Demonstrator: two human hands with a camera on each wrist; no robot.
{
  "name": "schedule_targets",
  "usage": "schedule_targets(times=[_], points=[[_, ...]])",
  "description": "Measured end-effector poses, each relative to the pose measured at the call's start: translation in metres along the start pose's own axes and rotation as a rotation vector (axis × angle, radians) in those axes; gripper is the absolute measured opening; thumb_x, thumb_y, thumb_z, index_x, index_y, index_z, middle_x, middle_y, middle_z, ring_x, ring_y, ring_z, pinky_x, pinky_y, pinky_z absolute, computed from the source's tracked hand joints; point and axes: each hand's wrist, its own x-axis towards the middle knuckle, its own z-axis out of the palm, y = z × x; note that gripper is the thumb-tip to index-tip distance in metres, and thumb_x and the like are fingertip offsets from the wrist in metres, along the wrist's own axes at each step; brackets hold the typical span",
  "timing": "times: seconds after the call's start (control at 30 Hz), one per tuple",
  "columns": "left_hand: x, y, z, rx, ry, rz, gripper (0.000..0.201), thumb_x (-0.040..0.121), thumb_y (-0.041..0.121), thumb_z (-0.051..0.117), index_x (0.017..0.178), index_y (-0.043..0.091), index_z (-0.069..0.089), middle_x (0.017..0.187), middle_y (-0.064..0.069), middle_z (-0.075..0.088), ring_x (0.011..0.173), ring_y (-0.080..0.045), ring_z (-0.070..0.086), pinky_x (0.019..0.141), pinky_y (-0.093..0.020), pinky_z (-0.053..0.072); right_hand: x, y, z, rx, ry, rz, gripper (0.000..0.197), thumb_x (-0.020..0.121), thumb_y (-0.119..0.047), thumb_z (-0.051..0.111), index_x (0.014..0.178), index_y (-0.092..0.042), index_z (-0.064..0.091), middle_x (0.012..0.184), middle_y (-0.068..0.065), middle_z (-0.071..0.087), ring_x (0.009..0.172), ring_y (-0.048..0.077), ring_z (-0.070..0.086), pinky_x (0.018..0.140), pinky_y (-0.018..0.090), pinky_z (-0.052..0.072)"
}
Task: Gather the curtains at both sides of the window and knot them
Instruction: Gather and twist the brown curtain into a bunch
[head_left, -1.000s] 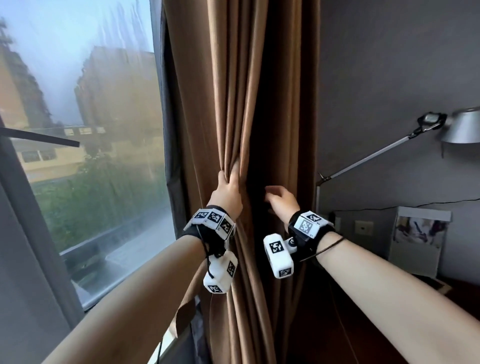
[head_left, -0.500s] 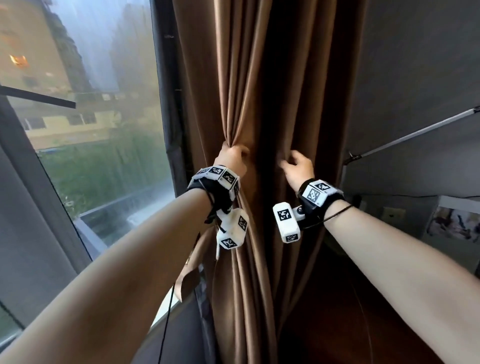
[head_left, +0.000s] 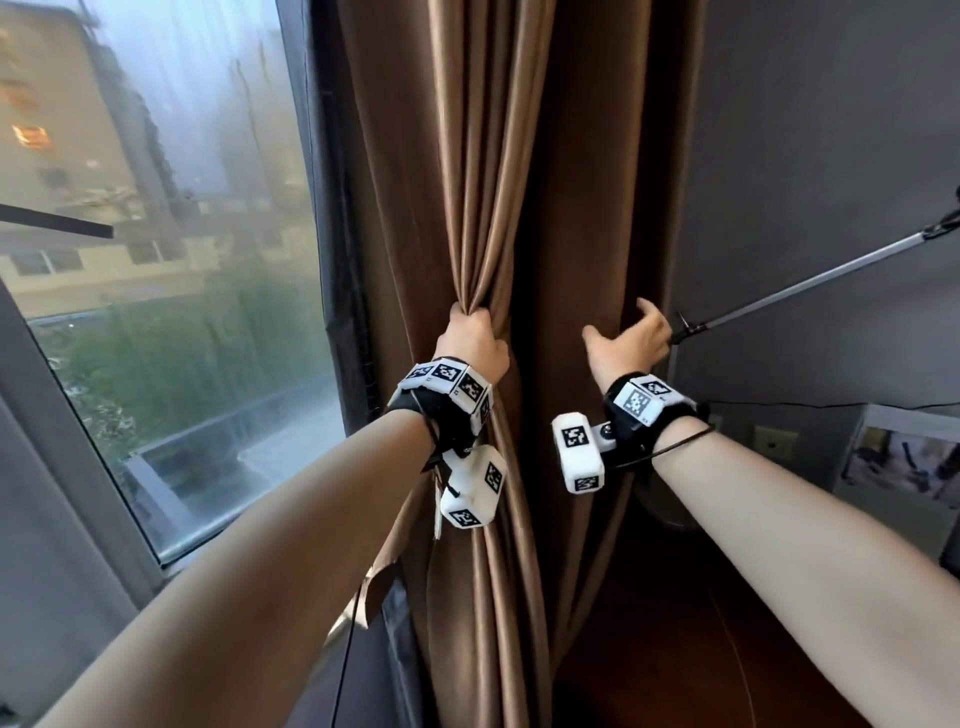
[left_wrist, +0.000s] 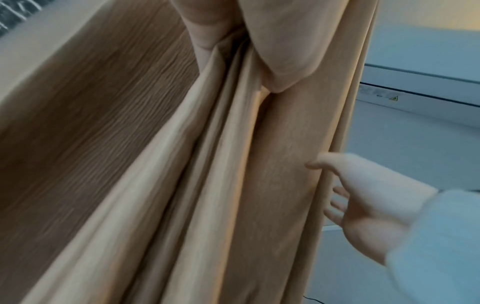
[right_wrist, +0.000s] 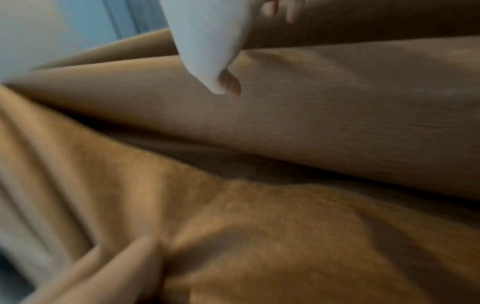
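A brown curtain (head_left: 483, 182) hangs in folds between the window and the grey wall. My left hand (head_left: 470, 338) grips a bunch of its left folds at about wrist height, fingers curled round the cloth. The left wrist view shows that hand (left_wrist: 275, 51) pinching the folds (left_wrist: 285, 164) from above. My right hand (head_left: 628, 340) is at the curtain's right edge with fingers spread and relaxed, thumb in front, holding nothing. In the left wrist view this right hand (left_wrist: 369, 205) reaches round the edge. The right wrist view is blurred cloth (right_wrist: 285, 226) with the thumb (right_wrist: 207, 41) above it.
The window (head_left: 156, 260) is at the left, its dark frame beside the curtain. A metal lamp arm (head_left: 810, 283) slants just right of my right hand. A dark wooden desk (head_left: 675, 649) lies below, with a picture (head_left: 904, 462) leaning against the wall.
My left hand has closed round the left folds. My right hand has moved right to the curtain's outer edge and spread its fingers. The head view has shifted closer.
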Motion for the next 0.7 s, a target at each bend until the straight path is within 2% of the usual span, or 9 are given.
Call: schedule_targets(times=[0.07,0.17,0.2,0.33,0.47,0.53,0.57,0.63,0.7], points=[[-0.001,-0.002,-0.001,-0.034,0.013,-0.009,0.028,0.087,0.018,0.049,0.104,-0.003,0.055,0.131,-0.021,0.044,0.106,-0.045,0.055,0.086,-0.039,0.047,0.007,0.007,-0.002,0.014,-0.096,0.079,0.059,0.077,-0.02,0.072,0.13,-0.009,0.048,0.133,0.014,0.052,0.121,0.029,0.049,0.103,0.035,0.035],[-0.002,0.001,-0.004,-0.086,0.023,-0.044,0.028,0.086,0.021,0.049,0.1,-0.001,0.059,0.127,-0.018,0.048,0.106,-0.042,0.055,0.086,-0.036,0.046,-0.003,0.006,0.002,0.146,-0.38,0.039,0.029,0.086,-0.011,0.061,0.115,-0.006,0.064,0.102,0.011,0.067,0.094,0.02,0.06,0.078,0.029,0.046],[-0.002,0.004,-0.004,-0.096,0.019,-0.052,0.029,0.086,0.021,0.049,0.101,-0.001,0.059,0.127,-0.018,0.048,0.108,-0.042,0.055,0.088,-0.036,0.045,-0.01,0.003,0.004,0.205,-0.441,0.038,0.028,0.085,-0.01,0.061,0.112,-0.008,0.066,0.097,0.009,0.068,0.091,0.02,0.061,0.077,0.03,0.048],[-0.003,0.012,0.001,-0.151,0.031,-0.049,0.036,0.088,0.032,0.05,0.1,-0.001,0.06,0.125,-0.019,0.051,0.11,-0.04,0.055,0.09,-0.036,0.044,-0.037,-0.012,0.014,0.361,-0.67,0.07,0.024,0.082,-0.01,0.065,0.105,-0.016,0.069,0.094,0.011,0.07,0.091,0.024,0.065,0.089,0.04,0.051],[-0.007,0.015,0.005,-0.127,0.054,-0.073,0.064,0.078,0.062,0.057,0.099,0.002,0.057,0.118,-0.017,0.052,0.103,-0.035,0.057,0.084,-0.036,0.047,-0.046,-0.013,0.016,0.342,-0.694,0.025,0.024,0.083,-0.006,0.064,0.106,-0.009,0.065,0.106,0.017,0.069,0.102,0.028,0.065,0.099,0.043,0.049],[-0.006,0.014,0.003,-0.086,0.06,-0.084,0.058,0.08,0.052,0.06,0.106,0.001,0.056,0.123,-0.018,0.05,0.106,-0.038,0.057,0.084,-0.037,0.046,-0.048,-0.007,0.015,0.352,-0.746,0.006,0.027,0.082,-0.002,0.062,0.108,-0.01,0.067,0.107,0.012,0.069,0.105,0.021,0.063,0.102,0.036,0.046],[-0.005,0.013,0.002,-0.075,0.053,-0.082,0.05,0.084,0.042,0.059,0.11,0.0,0.054,0.127,-0.019,0.048,0.109,-0.04,0.055,0.086,-0.038,0.046,-0.049,-0.004,0.014,0.369,-0.789,0.009,0.025,0.082,-0.001,0.06,0.102,-0.014,0.069,0.101,0.007,0.07,0.102,0.018,0.062,0.1,0.033,0.044],[-0.005,0.013,0.0,-0.04,0.012,-0.047,0.04,0.087,0.024,0.053,0.119,0.001,0.047,0.135,-0.021,0.041,0.113,-0.045,0.052,0.091,-0.041,0.044,-0.045,0.0,0.01,0.357,-0.828,0.03,0.025,0.083,-0.001,0.057,0.084,-0.021,0.071,0.084,-0.001,0.07,0.092,0.015,0.06,0.094,0.031,0.044],[-0.007,0.013,0.001,-0.001,-0.027,0.005,0.046,0.088,0.012,0.048,0.132,0.005,0.035,0.146,-0.021,0.027,0.115,-0.049,0.05,0.094,-0.044,0.043,-0.033,0.006,0.007,0.312,-0.773,0.051,0.025,0.085,-0.003,0.056,0.08,-0.023,0.07,0.082,-0.002,0.068,0.089,0.014,0.059,0.085,0.03,0.045]])
